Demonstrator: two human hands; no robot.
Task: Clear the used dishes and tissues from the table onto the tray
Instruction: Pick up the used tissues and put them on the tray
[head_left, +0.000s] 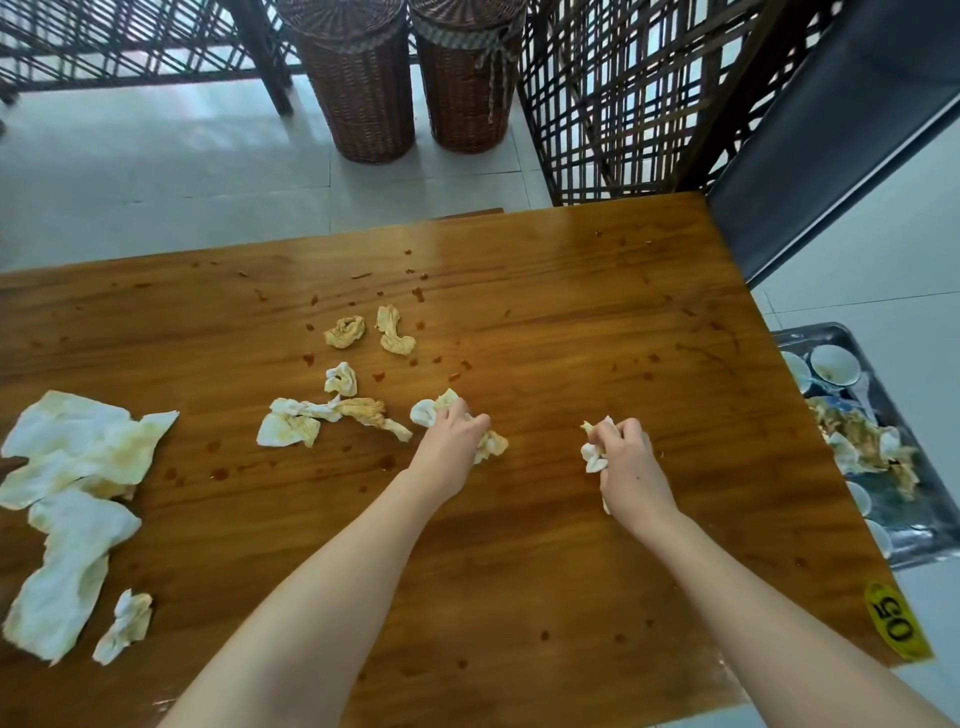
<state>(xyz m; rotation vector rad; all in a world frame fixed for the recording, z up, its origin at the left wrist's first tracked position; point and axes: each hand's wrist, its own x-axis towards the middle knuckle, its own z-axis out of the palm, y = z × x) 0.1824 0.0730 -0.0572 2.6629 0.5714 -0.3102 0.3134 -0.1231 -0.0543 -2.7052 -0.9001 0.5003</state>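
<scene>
While the left hand (451, 436) reaches onto the middle of the desk (571, 312), its fingers (475, 422) curl down over a stained tissue (430, 411) lying on the wood. White and yellowed ends stick out on both sides of the knuckles, and the part beneath the palm is hidden.

To its right and apart from it, the right hand (626, 460) grips a crumpled tissue (594, 453). Its fingers bend tightly round it, so only wads show at the thumb side and a scrap beside the wrist. Whether this hand rests on the desk or hovers just above it cannot be told.

More used tissues lie left of the left hand: a twisted strand (337, 413) just beside it, three small wads (345, 331) farther back, and large soiled sheets (78, 452) at the left edge, partly cut off by the frame. Red-brown sauce spots (221, 473) dot the wood.

Beyond the desk's right edge, lower down, sits the metal tray (810, 332). It carries small bowls (834, 364) and a heap of dirty tissues (862, 441), and its left side is hidden by the desk. A yellow sticker (896, 626) reading 05 marks the near right corner.
</scene>
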